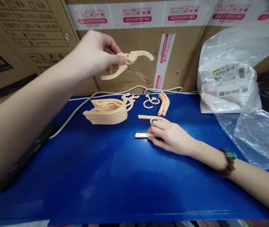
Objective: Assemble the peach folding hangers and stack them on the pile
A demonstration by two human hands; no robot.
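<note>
Raised over the back of the table, my left hand (pixel 98 52) pinches beige plastic hanger hooks (pixel 142 53) between thumb and fingers. Their curved ends stick out to both sides; whether they are one piece or two I cannot tell. My right hand (pixel 169 135) rests low on the table, its fingers closed round a straight beige hanger arm (pixel 142 135) whose holed end points left. Just behind those fingers lies another hanger arm (pixel 146 117), with a curved part beside it partly hidden by the hand.
A stack of beige hangers (pixel 108 115) stands left on the blue table (pixel 96 176). Loose hooks (pixel 150 101) and curved arms (pixel 164 104) lie behind my right hand. A white cable (pixel 73 113), cardboard boxes (pixel 129 37) and a plastic bag (pixel 229 85) border the area.
</note>
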